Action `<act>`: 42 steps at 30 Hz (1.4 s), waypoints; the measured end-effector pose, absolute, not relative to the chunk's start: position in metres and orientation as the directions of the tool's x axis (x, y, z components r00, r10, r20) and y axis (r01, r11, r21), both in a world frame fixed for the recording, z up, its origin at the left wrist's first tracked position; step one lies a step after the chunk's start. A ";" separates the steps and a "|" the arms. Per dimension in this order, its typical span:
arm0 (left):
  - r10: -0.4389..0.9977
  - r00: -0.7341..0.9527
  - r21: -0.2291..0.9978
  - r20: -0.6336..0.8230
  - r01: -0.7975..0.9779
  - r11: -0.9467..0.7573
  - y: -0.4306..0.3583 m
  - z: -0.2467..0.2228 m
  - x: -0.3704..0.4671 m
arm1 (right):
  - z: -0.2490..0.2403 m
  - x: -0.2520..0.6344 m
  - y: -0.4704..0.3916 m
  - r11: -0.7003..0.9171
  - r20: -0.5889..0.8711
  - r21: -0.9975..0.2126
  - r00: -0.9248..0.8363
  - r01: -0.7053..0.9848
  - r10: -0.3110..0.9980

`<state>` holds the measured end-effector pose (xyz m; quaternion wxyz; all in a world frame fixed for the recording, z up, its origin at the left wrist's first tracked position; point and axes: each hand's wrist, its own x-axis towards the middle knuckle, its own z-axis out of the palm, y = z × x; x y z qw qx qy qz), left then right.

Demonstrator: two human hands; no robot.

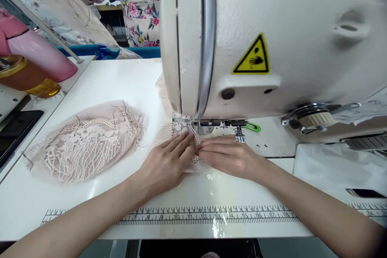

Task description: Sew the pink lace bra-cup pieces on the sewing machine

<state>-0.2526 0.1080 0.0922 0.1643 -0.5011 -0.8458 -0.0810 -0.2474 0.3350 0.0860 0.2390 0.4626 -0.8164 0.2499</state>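
Observation:
A large white sewing machine (pixel 256 44) stands over the white table. Under its needle area lies a pale pink lace piece (pixel 165 135), partly hidden behind the machine head. My left hand (pixel 169 161) rests flat on this lace, its fingers stretched toward the presser foot (pixel 188 121). Just right of it, my right hand (pixel 229 155) has its fingers pressed together at the lace edge, close to the left fingertips. Its thumb and the fabric between the fingers are mostly hidden. A second lace piece (pixel 86 145) with loose dark threads lies on the table at the left.
A printed ruler scale (pixel 181 215) runs along the table's front edge. A pink bottle (pixel 39 52), an amber container (pixel 30 76) and a dark phone-like slab (pixel 18 137) are at the left. Green-handled small tool (pixel 253 127) sits beside the needle area. Floral cloth (pixel 139 8) hangs behind.

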 end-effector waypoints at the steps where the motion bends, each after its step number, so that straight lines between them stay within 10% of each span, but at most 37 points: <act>1: 0.822 -0.447 -0.025 0.354 0.874 0.486 0.108 0.093 -0.253 | 0.085 -0.247 0.335 0.461 0.607 -0.183 -0.468 -0.868 -0.642; 35: 0.806 -0.463 -0.084 0.369 0.847 0.525 0.122 0.088 -0.255 | 0.083 -0.253 0.349 0.632 0.628 0.034 -0.475 -0.774 -0.616; 42: 0.768 -0.519 0.104 0.375 0.847 0.522 0.116 0.099 -0.257 | 0.094 -0.253 0.351 0.659 0.512 -0.080 -0.598 -0.747 -0.616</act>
